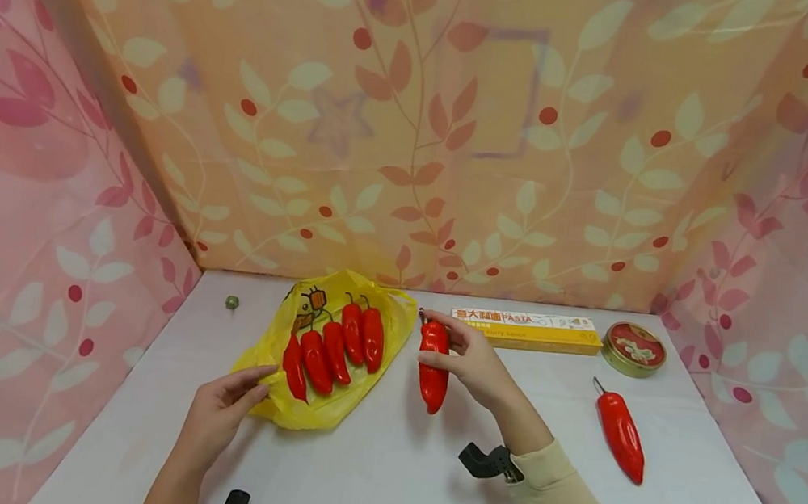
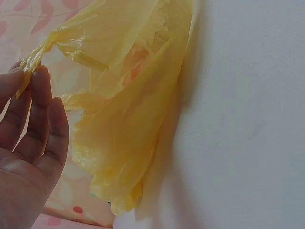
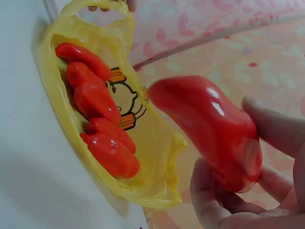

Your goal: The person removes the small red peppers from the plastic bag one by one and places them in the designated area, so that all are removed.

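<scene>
A yellow plastic bag [image 1: 352,409] lies spread on the table with several red chili peppers [image 1: 316,361] on it, side by side. At its near left edge my left hand [image 1: 222,413] pinches the plastic between thumb and fingers; in the left wrist view a twisted strip of the bag [image 2: 40,50] runs from the fingertips. To the right of the bag, my right hand [image 1: 476,368] grips another red chili pepper [image 3: 209,129], its tip pointing toward me in the head view. One more red chili pepper [image 1: 621,439] lies on the table at the right.
A yellow and white pasta box [image 1: 528,333] lies at the back right, beside a round tin [image 1: 634,349] with a red lid. A small round green object [image 1: 232,302] sits at the back left. Patterned cloth walls [image 1: 412,164] enclose the white table [image 1: 381,493].
</scene>
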Action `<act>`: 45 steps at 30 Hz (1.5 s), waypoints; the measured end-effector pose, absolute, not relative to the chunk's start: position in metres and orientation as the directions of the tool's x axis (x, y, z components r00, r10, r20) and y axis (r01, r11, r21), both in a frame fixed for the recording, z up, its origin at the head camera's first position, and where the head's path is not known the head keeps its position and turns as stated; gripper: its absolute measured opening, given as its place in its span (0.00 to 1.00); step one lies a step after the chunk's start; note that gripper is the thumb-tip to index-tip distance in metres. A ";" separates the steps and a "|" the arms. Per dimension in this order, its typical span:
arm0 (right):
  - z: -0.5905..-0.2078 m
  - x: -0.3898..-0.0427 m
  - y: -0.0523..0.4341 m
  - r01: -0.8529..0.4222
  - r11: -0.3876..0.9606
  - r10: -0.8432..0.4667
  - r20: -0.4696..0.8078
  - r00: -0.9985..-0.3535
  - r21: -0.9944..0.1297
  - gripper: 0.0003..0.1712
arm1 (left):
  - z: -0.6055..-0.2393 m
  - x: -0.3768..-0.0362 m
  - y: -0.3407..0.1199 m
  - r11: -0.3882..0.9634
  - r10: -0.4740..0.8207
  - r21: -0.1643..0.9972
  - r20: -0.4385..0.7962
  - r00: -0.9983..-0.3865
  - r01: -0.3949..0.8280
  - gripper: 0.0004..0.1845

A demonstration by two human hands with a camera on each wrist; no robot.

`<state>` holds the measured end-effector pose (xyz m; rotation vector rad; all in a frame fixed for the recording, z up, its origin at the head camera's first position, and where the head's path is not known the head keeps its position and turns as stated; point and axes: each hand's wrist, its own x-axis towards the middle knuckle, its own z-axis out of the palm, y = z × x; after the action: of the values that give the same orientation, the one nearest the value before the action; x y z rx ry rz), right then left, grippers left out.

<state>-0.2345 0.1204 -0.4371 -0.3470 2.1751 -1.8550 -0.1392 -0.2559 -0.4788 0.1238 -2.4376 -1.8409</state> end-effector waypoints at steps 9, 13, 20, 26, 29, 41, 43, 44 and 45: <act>-0.450 -0.231 0.154 0.016 0.286 -0.218 -0.081 -0.973 -0.958 0.43 | -0.477 -0.139 -0.256 0.264 -0.104 0.965 0.045 -0.994 0.016 0.18; -0.458 -0.226 0.176 0.056 0.371 -0.132 -0.113 -0.985 -0.927 0.44 | -0.477 -0.139 -0.254 0.257 -0.100 0.966 0.046 -0.994 0.019 0.17; -0.464 -0.213 0.210 0.032 0.509 -0.083 -0.086 -0.993 -0.860 0.40 | -0.477 -0.139 -0.252 0.253 -0.085 0.967 0.054 -0.995 0.031 0.17; -0.463 -0.205 0.228 0.046 0.520 -0.092 -0.109 -0.990 -0.853 0.43 | -0.477 -0.137 -0.252 0.265 -0.096 0.964 0.051 -0.994 0.024 0.17; -0.461 -0.202 0.236 0.039 0.503 -0.119 -0.114 -0.986 -0.863 0.43 | -0.477 -0.137 -0.253 0.267 -0.099 0.963 0.042 -0.994 0.014 0.18; -0.460 -0.190 0.266 0.024 0.577 -0.104 -0.103 -0.989 -0.816 0.43 | -0.476 -0.138 -0.252 0.255 -0.096 0.967 0.022 -0.995 -0.004 0.18; -0.462 -0.189 0.271 0.023 0.604 -0.093 -0.098 -0.991 -0.797 0.41 | -0.476 -0.138 -0.252 0.253 -0.092 0.968 0.032 -0.995 0.008 0.18; -0.464 -0.188 0.273 0.020 0.618 -0.088 -0.095 -0.992 -0.786 0.41 | -0.476 -0.138 -0.253 0.251 -0.089 0.968 0.040 -0.995 0.016 0.18; -0.465 -0.187 0.276 0.018 0.636 -0.079 -0.089 -0.993 -0.771 0.40 | -0.476 -0.138 -0.253 0.251 -0.087 0.968 0.045 -0.995 0.022 0.18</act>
<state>-0.1870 0.2755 -0.4654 -0.0515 2.7368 -1.2922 -0.1376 -0.2532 -0.4762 0.0631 -2.4129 -1.8693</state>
